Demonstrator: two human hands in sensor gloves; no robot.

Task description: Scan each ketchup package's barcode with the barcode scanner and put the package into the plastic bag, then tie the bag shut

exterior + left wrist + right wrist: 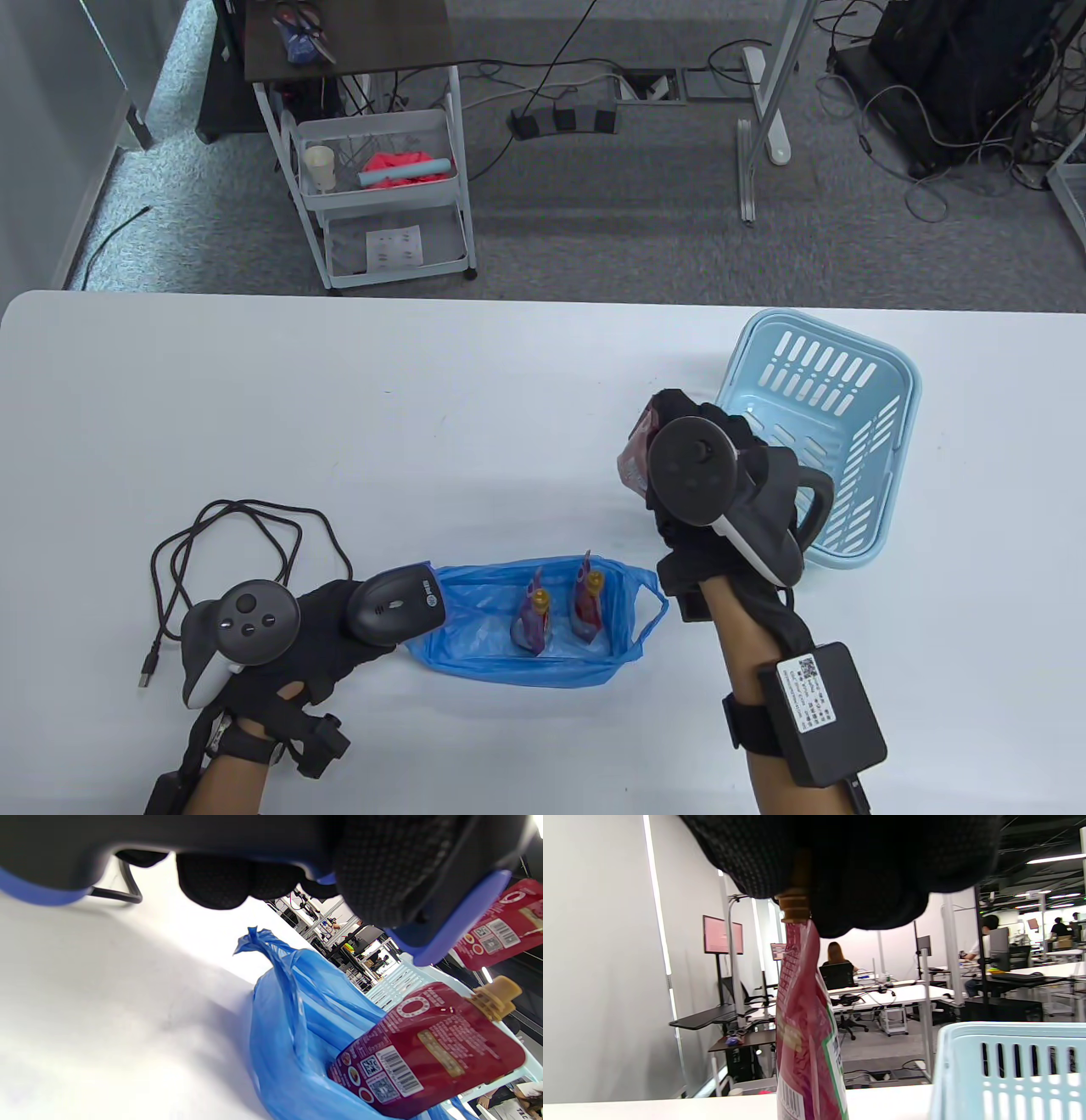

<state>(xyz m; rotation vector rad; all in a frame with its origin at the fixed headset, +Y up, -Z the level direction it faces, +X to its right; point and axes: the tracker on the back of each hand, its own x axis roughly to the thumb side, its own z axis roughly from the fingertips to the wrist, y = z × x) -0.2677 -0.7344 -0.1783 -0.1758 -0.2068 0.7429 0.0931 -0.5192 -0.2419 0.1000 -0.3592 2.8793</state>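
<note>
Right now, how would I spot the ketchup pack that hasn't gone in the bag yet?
Find the light blue basket at the table's right. Just left of it, the right hand holds a red ketchup pouch above the table. The other two pouches stand inside the blue plastic bag.

Black gloves, blue bag, red pouches on a white table

The table (339, 407) is plain white. The plastic bag (475, 628) is translucent blue. The ketchup pouches (424, 1052) are deep red with tan spouts, white ring marks, gold labels and black-and-white barcodes; the pouch in the right hand (804, 1027) shows a green-edged white panel. The barcode scanner (394, 604) is dark grey, its cable (229, 543) black. Both gloves, left hand (314, 645) and right hand (721, 475), are black. The basket (848, 441) is pale blue with slotted walls.
</note>
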